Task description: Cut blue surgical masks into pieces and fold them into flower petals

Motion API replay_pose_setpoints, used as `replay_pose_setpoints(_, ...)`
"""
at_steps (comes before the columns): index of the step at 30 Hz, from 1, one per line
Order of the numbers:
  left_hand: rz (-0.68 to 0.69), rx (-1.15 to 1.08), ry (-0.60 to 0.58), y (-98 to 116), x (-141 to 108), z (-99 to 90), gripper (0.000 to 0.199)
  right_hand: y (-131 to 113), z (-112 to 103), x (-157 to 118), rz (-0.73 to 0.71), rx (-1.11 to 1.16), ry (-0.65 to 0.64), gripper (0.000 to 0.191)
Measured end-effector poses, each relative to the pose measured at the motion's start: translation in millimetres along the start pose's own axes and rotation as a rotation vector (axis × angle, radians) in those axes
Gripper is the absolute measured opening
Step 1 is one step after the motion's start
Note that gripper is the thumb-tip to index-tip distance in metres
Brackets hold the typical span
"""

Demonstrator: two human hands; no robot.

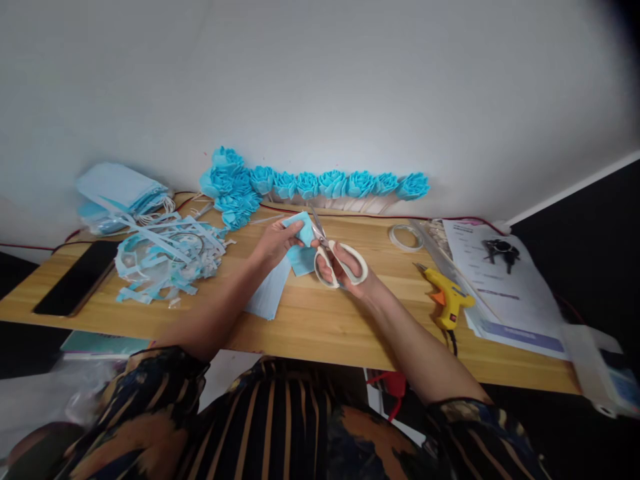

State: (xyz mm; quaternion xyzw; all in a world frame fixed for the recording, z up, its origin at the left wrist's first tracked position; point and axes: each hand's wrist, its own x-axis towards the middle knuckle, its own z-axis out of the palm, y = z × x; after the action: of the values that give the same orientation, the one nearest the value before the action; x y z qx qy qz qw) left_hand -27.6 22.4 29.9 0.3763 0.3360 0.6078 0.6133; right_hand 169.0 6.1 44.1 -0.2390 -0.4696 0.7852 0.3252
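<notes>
My left hand (pixel 279 241) pinches a small folded piece of blue fabric (pixel 303 228) above the middle of the desk. Scissors with white handles (pixel 356 261) are in my right hand (pixel 345 270), with fingers through the loops. Their blades are parted and point away from me, close against the fabric's right edge. Whether they are cutting into it I cannot tell. Beneath my hands lie another blue fabric piece (pixel 301 261) and a pale blue sheet (pixel 270 293) on the wood.
Blue fabric flowers (pixel 333 184) line the wall. At left are a heap of cut strips (pixel 165 257), stacked face masks (pixel 120 190) and a phone (pixel 75 280). At right are a tape roll (pixel 405 237), yellow glue gun (pixel 450 300), papers (pixel 505 280) and keys (pixel 501 250).
</notes>
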Motion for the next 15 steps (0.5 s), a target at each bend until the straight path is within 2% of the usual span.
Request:
replay_pose_setpoints(8,-0.018,0.020,0.000,2.9,1.9,-0.9,0.038,3.7,3.2,1.6,-0.005,0.020,0.059,0.060)
replay_pose_setpoints(15,-0.007,0.025,-0.018,4.6,2.6,-2.2,0.038,0.7,5.9,0.6,-0.017,0.024,0.059,0.060)
